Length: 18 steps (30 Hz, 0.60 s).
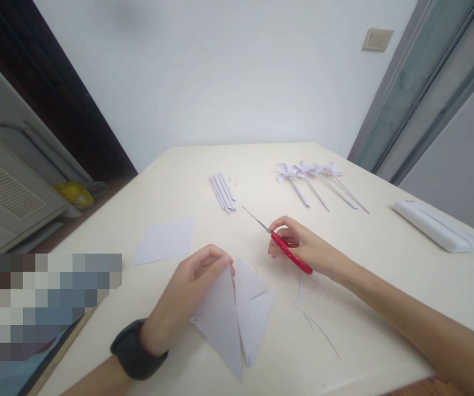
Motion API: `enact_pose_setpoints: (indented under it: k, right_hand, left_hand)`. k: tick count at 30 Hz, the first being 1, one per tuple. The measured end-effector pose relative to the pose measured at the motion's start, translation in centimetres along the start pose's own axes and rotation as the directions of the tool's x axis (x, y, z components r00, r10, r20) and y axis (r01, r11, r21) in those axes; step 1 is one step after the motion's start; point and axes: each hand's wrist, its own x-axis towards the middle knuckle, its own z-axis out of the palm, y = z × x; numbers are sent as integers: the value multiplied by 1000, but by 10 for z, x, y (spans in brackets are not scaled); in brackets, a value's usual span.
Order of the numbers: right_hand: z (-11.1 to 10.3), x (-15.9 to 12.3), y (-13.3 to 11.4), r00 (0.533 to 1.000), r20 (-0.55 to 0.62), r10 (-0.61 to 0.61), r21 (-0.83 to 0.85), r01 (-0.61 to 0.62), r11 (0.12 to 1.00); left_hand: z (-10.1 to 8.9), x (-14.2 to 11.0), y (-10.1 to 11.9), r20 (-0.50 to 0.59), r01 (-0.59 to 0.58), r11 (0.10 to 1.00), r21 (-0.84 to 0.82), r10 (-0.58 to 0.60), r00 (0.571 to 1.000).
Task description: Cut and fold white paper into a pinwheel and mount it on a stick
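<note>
My left hand (206, 275) pinches the top edge of a white paper square (251, 308) that has slits cut in from its corners, so its flaps spread apart. A dark band sits on that wrist. To the right, my right hand (292, 245) is closed on scissors with red handles (288, 250). Their blades point up and to the left, away from the paper, and look closed. Thin paper scraps (319, 327) lie on the table below the scissors. An uncut paper sheet (165, 240) rests flat to the left of my left hand.
Several rolled paper sticks (222, 192) lie at the table's middle back. Several finished paper pinwheels (309, 170) on sticks lie at the back right. A white packet (437, 225) is near the right edge. The white table (109, 220) meets the wall behind.
</note>
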Motion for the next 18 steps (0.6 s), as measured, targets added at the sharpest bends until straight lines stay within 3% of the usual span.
enact_pose_setpoints:
  k: [7,10,13,18]
  right_hand:
    - [-2,1,8,989,-108,-99,-413,46,910]
    - [0,1,11,984,-131,-124,-483,46,874]
    - [2,3,12,994,-76,-84,-359,52,932]
    - [9,3,8,998,57,9,23,-10,1000]
  left_hand:
    - [-4,2,0,-84,-24,999,-24,22,996]
    - [-3,2,-1,-88,1,997,-81,-8,996]
    - [-1,0,-1,-43,24,989,-147,-31,999]
    - [1,-3,0,-34,40,982,-183,-47,998]
